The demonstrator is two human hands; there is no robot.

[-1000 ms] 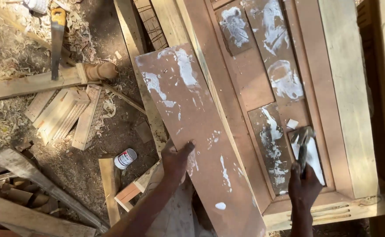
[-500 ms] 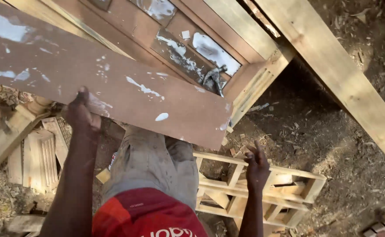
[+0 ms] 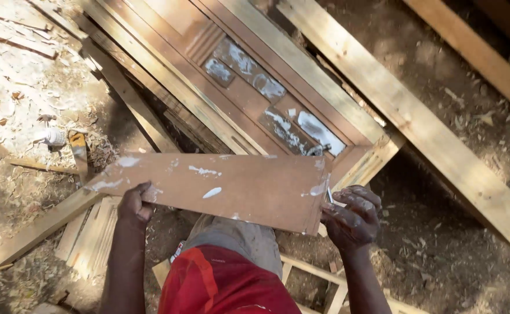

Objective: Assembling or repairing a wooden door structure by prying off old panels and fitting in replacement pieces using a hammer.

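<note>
Scraper (image 3: 328, 196) mostly hidden behind board (image 3: 226, 189) in right hand (image 3: 351, 218)

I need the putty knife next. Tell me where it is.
In the head view, the putty knife is in the right hand, pressed against the right end of the board, just below the door frame; only a sliver of blade shows.

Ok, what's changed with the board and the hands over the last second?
The right hand has left the door panel and now grips the brown board's right end, so both hands hold it level across the body. The left hand stays on the board. The filler-patched door lies as before.
</note>
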